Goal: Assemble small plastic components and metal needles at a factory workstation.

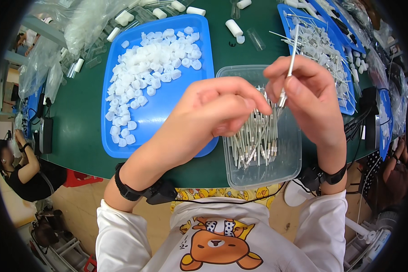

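My right hand point(306, 90) pinches a thin white rod point(293, 52) with a metal end between thumb and fingers, its long part pointing up and away. Close on its left, my left hand point(226, 109) has curled fingers, with the index fingertip near the rod's lower end. What the left fingers hold, if anything, is hidden. Both hands are above a clear plastic box point(288, 170) with many similar thin rods point(254, 140) in it. Left of the box, a blue tray point(161, 113) carries a heap of small translucent white caps point(145, 59).
A second blue tray point(349, 106) at the far right bears more rods with white pieces. Behind lie white cylinders point(233, 28), clear tubes point(255, 39) and plastic bags point(93, 22) on the green table point(77, 122). Black cables run at the right. Another person point(27, 172) sits at the left.
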Tool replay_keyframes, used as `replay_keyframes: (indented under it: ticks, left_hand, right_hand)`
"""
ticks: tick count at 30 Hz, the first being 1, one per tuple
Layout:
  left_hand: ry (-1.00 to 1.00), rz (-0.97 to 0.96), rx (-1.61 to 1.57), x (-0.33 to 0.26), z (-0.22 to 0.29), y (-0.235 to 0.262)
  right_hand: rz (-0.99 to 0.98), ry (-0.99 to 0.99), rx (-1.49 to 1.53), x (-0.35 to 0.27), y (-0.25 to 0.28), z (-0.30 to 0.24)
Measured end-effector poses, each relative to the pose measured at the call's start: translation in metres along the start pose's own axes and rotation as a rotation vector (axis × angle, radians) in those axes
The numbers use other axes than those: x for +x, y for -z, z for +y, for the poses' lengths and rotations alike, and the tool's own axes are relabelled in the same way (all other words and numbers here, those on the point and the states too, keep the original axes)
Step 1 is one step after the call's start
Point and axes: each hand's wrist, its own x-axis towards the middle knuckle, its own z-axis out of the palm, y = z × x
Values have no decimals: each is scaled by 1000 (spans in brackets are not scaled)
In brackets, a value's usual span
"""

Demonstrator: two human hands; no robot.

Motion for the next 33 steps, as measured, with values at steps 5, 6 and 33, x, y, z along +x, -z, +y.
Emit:
replay_keyframes:
  ticks: [5,6,33]
  left_hand:
    - [-89,-25,-240,4,1,-2]
    - [-110,-28,-219,5,1,-2]
    - [-194,176,7,3,-4,-1]
  right_hand:
    - [134,149,-14,-1,-2,-1]
    - [140,176,-37,-1,-2,-2]
    - [134,515,-242,0,-2,-4]
